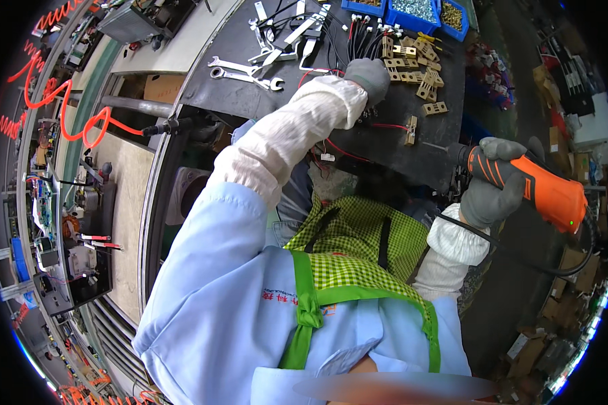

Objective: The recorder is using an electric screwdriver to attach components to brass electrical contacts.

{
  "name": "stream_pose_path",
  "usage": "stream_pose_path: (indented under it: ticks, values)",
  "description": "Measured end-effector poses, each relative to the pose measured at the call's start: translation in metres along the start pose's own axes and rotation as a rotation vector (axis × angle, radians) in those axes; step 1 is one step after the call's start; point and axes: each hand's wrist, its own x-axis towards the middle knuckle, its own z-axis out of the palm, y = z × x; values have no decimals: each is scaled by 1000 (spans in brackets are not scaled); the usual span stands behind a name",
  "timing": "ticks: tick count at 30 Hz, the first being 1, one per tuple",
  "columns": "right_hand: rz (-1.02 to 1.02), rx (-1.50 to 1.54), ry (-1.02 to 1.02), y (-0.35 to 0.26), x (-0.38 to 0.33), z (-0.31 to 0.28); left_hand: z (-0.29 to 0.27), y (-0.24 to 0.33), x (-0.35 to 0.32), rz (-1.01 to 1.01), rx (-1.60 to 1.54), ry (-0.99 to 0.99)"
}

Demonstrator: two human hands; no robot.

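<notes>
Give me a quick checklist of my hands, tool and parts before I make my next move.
1. Right hand around the orange power driver: ok.
2. Driver bit off the lone tan block: ok, a gap shows between them.
3. Lone tan block steadied by a hand: not ok, neither hand touches it.
4. Left hand holding a part: cannot tell, its fingertips are hidden beside the bunched wires.
5. Gloves on both hands: ok, grey ones.
</notes>
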Motion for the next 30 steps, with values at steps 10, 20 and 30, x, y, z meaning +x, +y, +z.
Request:
stream_pose_path:
  ticks: [10, 20, 30]
  values:
    - [-143, 41, 172, -28, 26, -3, -41, 25, -42, 247, -1407, 29]
    - [-291, 270, -186, -32, 38, -8, -26, 72, -97, 79, -2827, -542]
    - [-345, 215, -116, -20, 33, -8, -18, 86, -109, 140, -3097, -847]
